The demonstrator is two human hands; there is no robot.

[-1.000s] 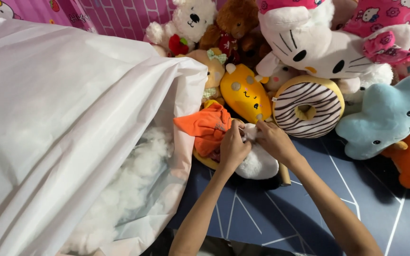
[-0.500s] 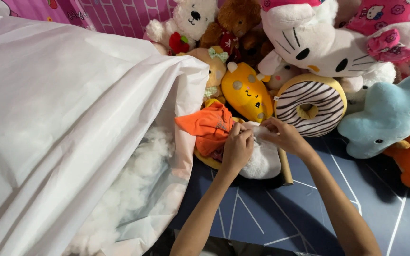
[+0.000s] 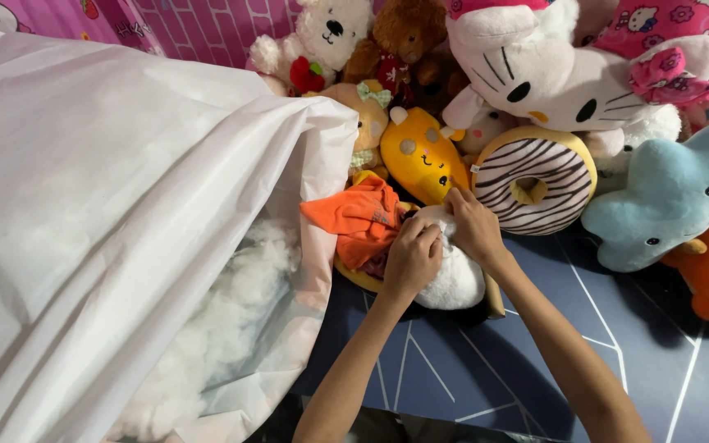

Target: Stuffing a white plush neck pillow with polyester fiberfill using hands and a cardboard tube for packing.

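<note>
A soft white plush toy on the dark blue floor is pinched by the left hand and the right hand. An orange cloth lies touching at 9 o'clock, the striped doughnut cushion at 1 o'clock. The big white plastic bag of stuffing crowds the left side.

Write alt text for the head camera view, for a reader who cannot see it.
Seen from above, a person's left hand and right hand press together on a white plush toy with an orange cloth part, on a dark blue floor. To the left, a big white plastic bag holds fluffy stuffing; a heap of stuffed toys, including a striped doughnut, lies behind.
</note>
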